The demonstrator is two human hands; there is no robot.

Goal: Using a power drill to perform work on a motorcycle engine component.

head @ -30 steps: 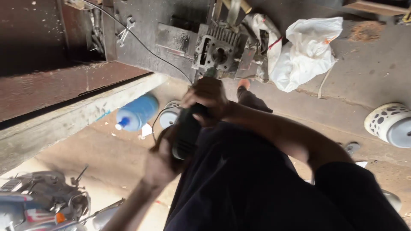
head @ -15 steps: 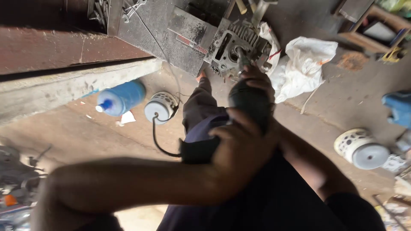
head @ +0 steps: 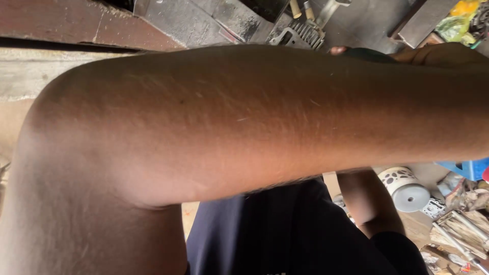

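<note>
One bare forearm [head: 244, 122] fills most of the view. Below it shows a second arm [head: 369, 203], so two arms in all. One finned engine part [head: 300, 35] sits above the forearm. One white drum with dark spots [head: 405, 186] lies below the forearm, at the right. One blue thing [head: 466, 167] lies just right of the drum. Neither hand shows clearly, so no fingers can be counted.

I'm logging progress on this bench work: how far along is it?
Hard to judge. A bare forearm fills the head view and hides both hands. Done: nothing shows as finished. In hand: cannot tell. Left: the finned engine part lies on the metal bench with loose parts on the floor.
</note>
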